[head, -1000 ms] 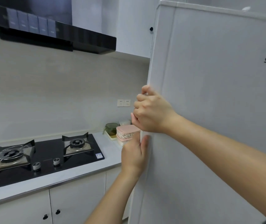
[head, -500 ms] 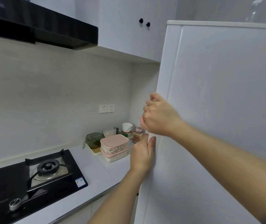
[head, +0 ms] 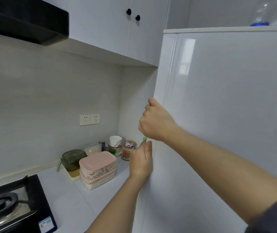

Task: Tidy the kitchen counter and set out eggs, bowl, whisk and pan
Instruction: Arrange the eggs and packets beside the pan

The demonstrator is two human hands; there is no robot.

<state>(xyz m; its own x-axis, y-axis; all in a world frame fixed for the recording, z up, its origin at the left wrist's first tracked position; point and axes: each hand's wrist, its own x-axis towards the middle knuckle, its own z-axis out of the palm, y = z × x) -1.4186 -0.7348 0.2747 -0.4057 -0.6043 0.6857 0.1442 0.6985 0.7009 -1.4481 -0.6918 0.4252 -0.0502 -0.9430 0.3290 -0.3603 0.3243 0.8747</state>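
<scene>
Right hand [head: 156, 121] clenched round left edge of fridge door [head: 218, 115], fingers hooked out of sight behind it. Left hand [head: 142, 159] just below, flat, fingers straight, palm against same edge, grasping nothing. Small green bit [head: 144, 139] between both hands; could not tell what. Counter [head: 77, 199] stretched left of fridge: two pink-lidded boxes [head: 97, 169] stacked mid-counter, green glass container [head: 72, 158] just left of them, printed jar [head: 128, 150] and white cup [head: 115, 140] at far corner, gas hob [head: 8, 209] at near left
</scene>
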